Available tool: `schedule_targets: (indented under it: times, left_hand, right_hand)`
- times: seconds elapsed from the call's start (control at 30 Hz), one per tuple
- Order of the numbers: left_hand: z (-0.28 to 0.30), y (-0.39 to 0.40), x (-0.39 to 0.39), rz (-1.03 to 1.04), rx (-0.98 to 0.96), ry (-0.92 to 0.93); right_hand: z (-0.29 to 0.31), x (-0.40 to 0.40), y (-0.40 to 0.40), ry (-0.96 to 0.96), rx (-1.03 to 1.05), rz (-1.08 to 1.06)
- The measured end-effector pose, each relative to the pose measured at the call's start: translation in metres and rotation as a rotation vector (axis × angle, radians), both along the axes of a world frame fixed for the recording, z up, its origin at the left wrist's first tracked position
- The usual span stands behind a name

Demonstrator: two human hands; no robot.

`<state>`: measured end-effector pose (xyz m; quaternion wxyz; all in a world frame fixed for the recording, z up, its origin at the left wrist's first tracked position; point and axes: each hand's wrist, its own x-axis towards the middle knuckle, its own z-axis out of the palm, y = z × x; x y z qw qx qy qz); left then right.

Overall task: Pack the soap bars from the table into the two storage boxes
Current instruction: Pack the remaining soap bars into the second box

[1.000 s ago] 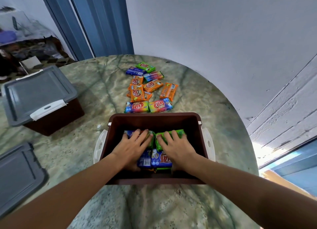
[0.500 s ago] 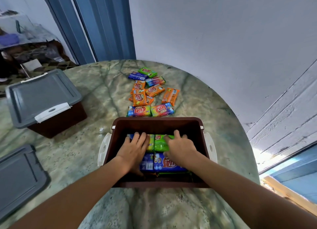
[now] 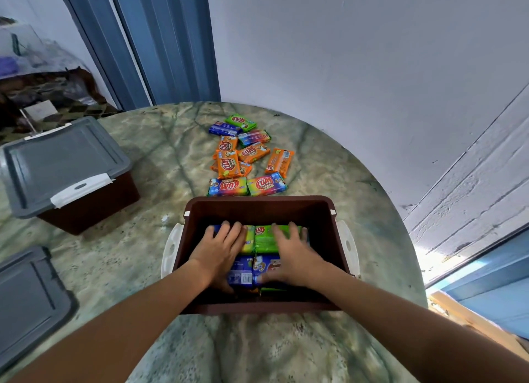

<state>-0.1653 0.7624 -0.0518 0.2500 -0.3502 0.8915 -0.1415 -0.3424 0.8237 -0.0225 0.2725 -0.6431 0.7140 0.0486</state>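
An open brown storage box (image 3: 259, 208) with white side latches stands in front of me on the marble table (image 3: 160, 159). Inside lie green soap bars (image 3: 264, 238) and blue soap bars (image 3: 243, 271). My left hand (image 3: 220, 249) rests flat on the bars at the left, fingers spread. My right hand (image 3: 294, 253) lies flat on the bars at the right. Beyond the box, several loose soap bars (image 3: 243, 159) in orange, rainbow, green and blue wrappers lie on the table. A second brown box (image 3: 94, 199) with a grey lid stands closed at the left.
A loose grey lid (image 3: 25, 299) lies at the table's near left edge. A white wall curves round the table's far and right side. Blue door frames stand behind, and a cluttered shelf is at the far left.
Both hands stayed on the soap bars inside the box, with only small shifts of the fingers. The camera tilted slightly, so the table sits lower in view.
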Motion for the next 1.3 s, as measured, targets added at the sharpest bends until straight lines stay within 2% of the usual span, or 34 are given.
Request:
schedule_targets:
  times: [0.03,0.1,0.17,0.37,0.5,0.63,0.8,0.97,1.13,1.3]
  left_hand:
    - [0.000,-0.001,0.000,-0.001,-0.002,0.005]
    - [-0.001,-0.001,0.001,-0.007,-0.003,0.007]
    - [-0.002,0.000,0.000,-0.001,-0.001,0.007]
    - [-0.003,0.000,0.000,0.010,0.017,0.003]
    - [-0.004,0.000,-0.001,0.012,0.018,0.017]
    - [-0.003,0.000,0.001,0.017,0.021,0.024]
    - [-0.004,-0.001,0.000,0.022,0.022,0.021]
    - [-0.005,-0.001,0.001,0.022,0.028,0.020]
    - [-0.004,-0.001,0.001,0.032,0.035,0.026]
    - [-0.006,-0.001,0.001,0.033,0.030,0.031]
  right_hand:
    - [0.000,-0.006,0.000,-0.093,-0.036,-0.110]
    - [-0.001,-0.012,0.001,-0.127,-0.109,-0.242]
    - [-0.003,-0.010,-0.005,-0.176,-0.082,-0.350]
    - [0.005,0.008,-0.034,-0.561,-0.053,-0.830]
    - [0.005,-0.006,-0.031,-0.877,-0.014,-1.003]
    - [0.005,-0.019,-0.032,-0.845,-0.046,-1.011]
    - [0.012,-0.017,-0.034,-1.059,0.083,-1.144]
    - [0.033,-0.028,-0.022,-1.072,0.166,-1.144]
    - [0.019,-0.017,-0.006,-1.007,0.279,-1.101]
    - [-0.001,-0.008,-0.012,-1.112,0.185,-1.218]
